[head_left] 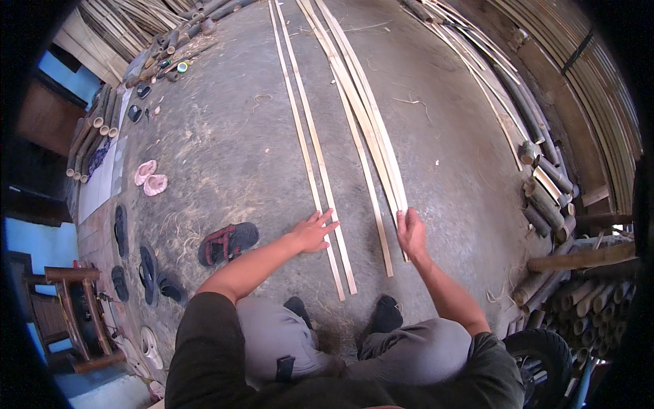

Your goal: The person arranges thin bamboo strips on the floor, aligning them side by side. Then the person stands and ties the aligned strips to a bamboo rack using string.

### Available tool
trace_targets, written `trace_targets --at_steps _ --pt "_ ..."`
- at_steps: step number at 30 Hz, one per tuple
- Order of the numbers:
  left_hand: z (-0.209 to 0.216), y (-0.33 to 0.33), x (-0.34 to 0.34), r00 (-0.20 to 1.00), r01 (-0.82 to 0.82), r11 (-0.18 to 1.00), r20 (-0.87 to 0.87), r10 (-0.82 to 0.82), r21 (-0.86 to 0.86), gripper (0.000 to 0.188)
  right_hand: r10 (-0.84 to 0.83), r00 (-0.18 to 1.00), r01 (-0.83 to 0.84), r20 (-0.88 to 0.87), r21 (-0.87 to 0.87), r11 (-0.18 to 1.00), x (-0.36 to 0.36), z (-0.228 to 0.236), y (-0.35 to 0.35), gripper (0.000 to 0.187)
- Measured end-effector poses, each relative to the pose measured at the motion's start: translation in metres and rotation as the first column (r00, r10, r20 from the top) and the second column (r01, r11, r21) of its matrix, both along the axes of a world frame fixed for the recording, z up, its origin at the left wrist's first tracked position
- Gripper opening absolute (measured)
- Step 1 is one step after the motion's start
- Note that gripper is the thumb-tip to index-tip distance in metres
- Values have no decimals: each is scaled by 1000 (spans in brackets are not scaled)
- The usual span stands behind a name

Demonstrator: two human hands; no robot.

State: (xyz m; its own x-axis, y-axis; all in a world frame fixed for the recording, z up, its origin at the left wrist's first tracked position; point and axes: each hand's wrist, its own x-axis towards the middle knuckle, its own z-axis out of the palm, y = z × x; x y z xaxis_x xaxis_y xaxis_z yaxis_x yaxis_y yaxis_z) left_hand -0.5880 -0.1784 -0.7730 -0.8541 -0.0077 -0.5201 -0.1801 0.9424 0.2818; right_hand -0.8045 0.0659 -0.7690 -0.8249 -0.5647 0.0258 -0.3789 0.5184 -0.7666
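Two long, pale bamboo strips (pixel 304 138) lie side by side on the concrete floor in front of me, running away toward the far edge. My left hand (pixel 314 232) rests across them near their close ends, its fingers spread. To the right, my right hand (pixel 411 234) is closed around the near end of a bundle of bamboo strips (pixel 371 119); its fingers hide how many it grips. One more single strip (pixel 373 198) lies just left of that bundle, its near end close to my feet.
Sandals (pixel 228 243) and pink clogs (pixel 150 178) sit on the left. Bamboo poles (pixel 88 140) are stacked by the doorway. More cut bamboo (pixel 545 198) and loose strips (pixel 487 88) line the right side. A wheel (pixel 541 365) stands at the lower right, below a woodpile (pixel 593 300).
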Motion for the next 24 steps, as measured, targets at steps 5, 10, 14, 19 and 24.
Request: trace_targets --at_steps 5,10,14,19,24 --pt "-3 1 -1 998 27 1000 50 -27 -4 75 109 980 -121 165 67 990 49 -14 -20 35" --pt "-5 0 1 999 23 1000 32 -23 11 76 186 918 -214 349 44 976 88 -46 -30 40" --pt "-4 1 -1 998 28 1000 51 -28 -1 75 217 901 -278 375 115 954 99 -39 -38 42" --pt "0 3 -2 997 12 1000 71 -12 -1 74 141 924 -169 354 47 985 105 -38 -37 39" --pt "5 3 -4 997 -19 999 72 17 30 72 256 850 -298 461 20 954 107 -49 -23 29"
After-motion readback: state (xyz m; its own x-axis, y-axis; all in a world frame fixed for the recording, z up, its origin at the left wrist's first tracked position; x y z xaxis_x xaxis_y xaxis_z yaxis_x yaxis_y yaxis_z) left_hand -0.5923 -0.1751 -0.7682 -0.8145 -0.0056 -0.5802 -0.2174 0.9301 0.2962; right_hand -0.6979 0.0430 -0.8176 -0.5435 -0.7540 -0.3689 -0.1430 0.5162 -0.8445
